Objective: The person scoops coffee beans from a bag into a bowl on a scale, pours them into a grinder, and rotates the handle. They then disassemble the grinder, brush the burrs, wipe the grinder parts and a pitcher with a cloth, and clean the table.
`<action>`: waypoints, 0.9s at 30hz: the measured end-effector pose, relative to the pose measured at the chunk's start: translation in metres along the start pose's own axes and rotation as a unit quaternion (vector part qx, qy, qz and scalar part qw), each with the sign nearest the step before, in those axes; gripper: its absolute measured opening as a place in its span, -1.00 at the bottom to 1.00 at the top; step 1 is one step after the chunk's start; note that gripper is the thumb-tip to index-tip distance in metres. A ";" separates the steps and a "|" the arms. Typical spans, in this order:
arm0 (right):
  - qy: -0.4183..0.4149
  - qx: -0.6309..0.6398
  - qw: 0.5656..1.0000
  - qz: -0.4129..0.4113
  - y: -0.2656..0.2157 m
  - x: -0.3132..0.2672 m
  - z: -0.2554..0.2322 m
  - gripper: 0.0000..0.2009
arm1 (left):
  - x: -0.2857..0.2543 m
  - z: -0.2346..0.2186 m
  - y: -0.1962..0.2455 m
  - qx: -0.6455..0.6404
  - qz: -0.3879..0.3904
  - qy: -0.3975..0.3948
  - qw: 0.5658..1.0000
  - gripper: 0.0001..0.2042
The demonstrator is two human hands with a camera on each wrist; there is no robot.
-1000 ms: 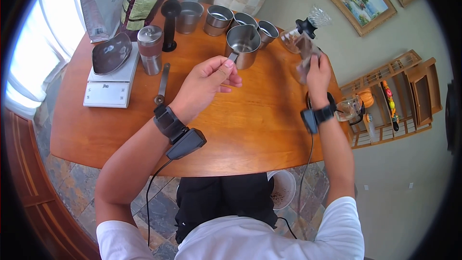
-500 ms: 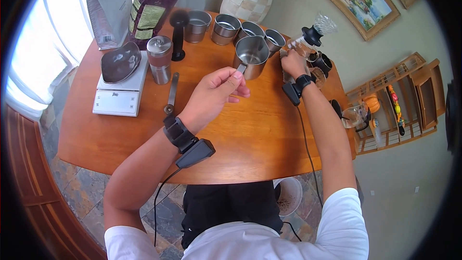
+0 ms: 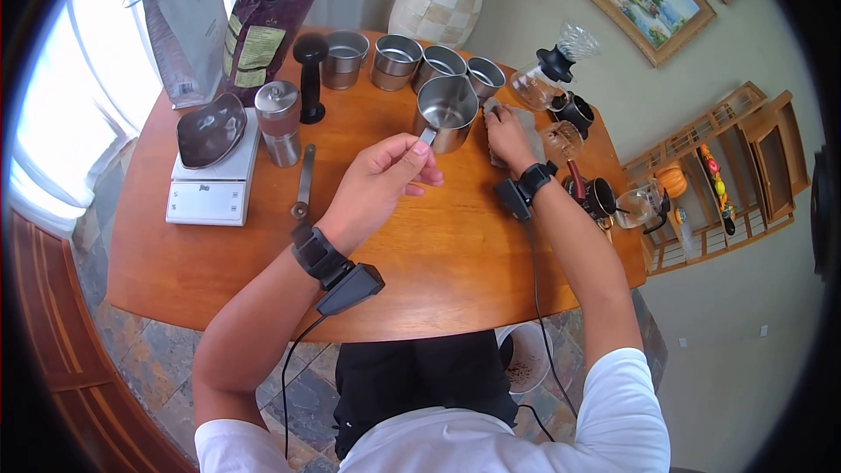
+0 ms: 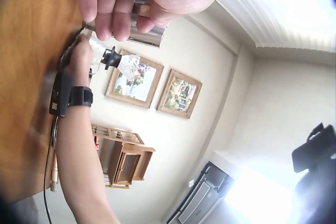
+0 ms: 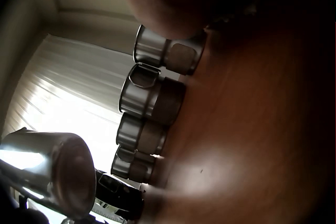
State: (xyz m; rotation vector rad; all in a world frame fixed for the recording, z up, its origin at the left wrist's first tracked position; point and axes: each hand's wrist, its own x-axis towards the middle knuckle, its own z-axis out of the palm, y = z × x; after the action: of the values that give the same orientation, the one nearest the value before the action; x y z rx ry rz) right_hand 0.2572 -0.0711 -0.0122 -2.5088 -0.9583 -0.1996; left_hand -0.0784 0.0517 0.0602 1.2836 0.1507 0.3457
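My left hand (image 3: 385, 177) pinches the handle of a steel pitcher (image 3: 448, 110) between thumb and fingers, in front of the row of metal cups (image 3: 396, 60). In the right wrist view the pitcher (image 5: 50, 174) hangs above the table, its base showing. At the table's right side, my right hand (image 3: 511, 135) rests on a grey cloth (image 3: 530, 129), fingers partly hidden; whether they grip it is unclear. The left wrist view shows my left fingers (image 4: 118, 3) in front of the pitcher's metal side.
A scale (image 3: 210, 186) bearing a dark dish (image 3: 211, 130), a hand grinder (image 3: 279, 123), a black tamper-like tool (image 3: 311, 79) and a metal strip (image 3: 305, 182) stand or lie at left. A glass vessel (image 3: 535, 86) and dark pots (image 3: 598, 199) line the right edge.
My right hand has come down from beside the glass vessel with the cloth, onto the table, and moved left toward the pitcher. My left hand keeps its pinch on the handle.
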 end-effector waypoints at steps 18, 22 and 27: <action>-0.149 0.055 0.950 -0.269 -0.031 -0.131 -0.063 -0.46 | 0.000 -0.001 -0.008 0.010 0.001 0.000 1.000 -0.71; -0.200 0.105 0.923 -0.313 -0.021 -0.203 -0.110 -0.48 | 0.001 -0.002 -0.011 0.012 0.002 0.003 1.000 -0.72; -0.280 0.132 0.908 -0.283 0.013 -0.284 -0.163 -0.44 | 0.002 -0.001 -0.014 0.016 -0.007 0.006 1.000 -0.73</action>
State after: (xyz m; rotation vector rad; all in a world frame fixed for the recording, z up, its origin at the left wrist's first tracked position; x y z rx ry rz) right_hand 0.0563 -0.3235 0.0472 -2.0000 -1.7959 0.4776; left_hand -0.0748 0.0494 0.0470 1.3113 0.1752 0.3407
